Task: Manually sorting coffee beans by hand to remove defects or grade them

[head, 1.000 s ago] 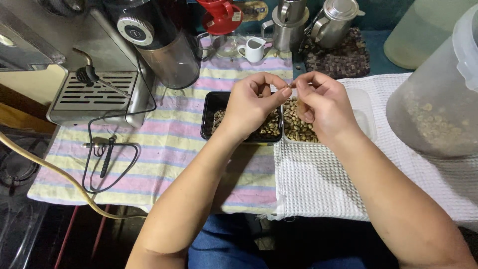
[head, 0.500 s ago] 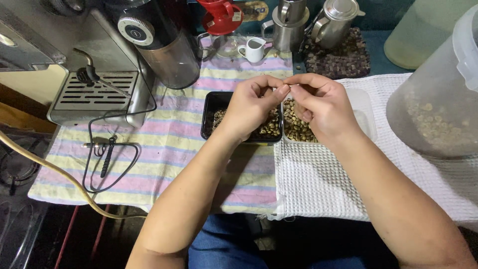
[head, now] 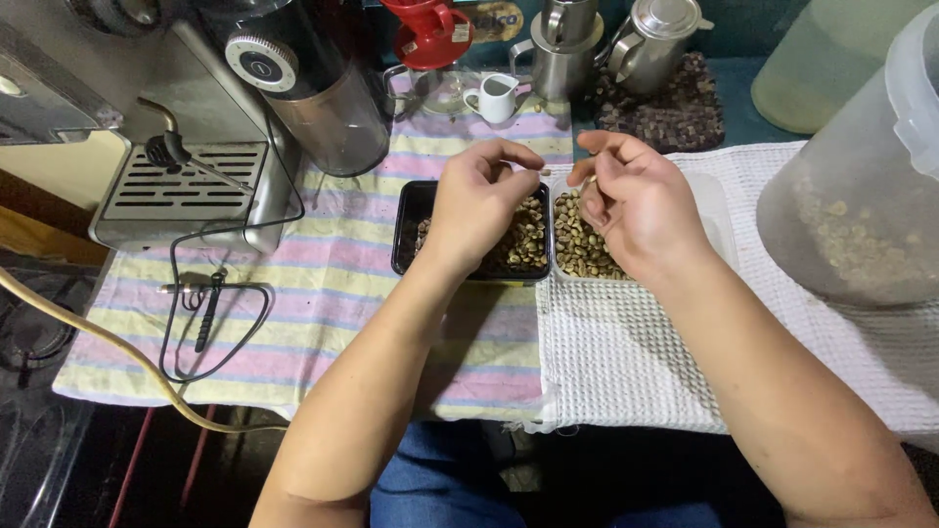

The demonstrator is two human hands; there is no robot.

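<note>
Now your left hand [head: 481, 200] pinches a bean [head: 545, 173] above the black tray [head: 409, 210]; at three o'clock, your right hand [head: 631, 200] hovers, fingers loosely curled, over the clear tray [head: 719, 220].

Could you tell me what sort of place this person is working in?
Probably a home coffee corner: an espresso machine and a grinder stand on a striped cloth, with metal pitchers behind two trays of pale beans.

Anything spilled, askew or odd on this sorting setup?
Nothing stands out. The beans sit inside the black tray and the clear tray; none lie loose on the cloths. Left hand and right hand hover above them.
</note>
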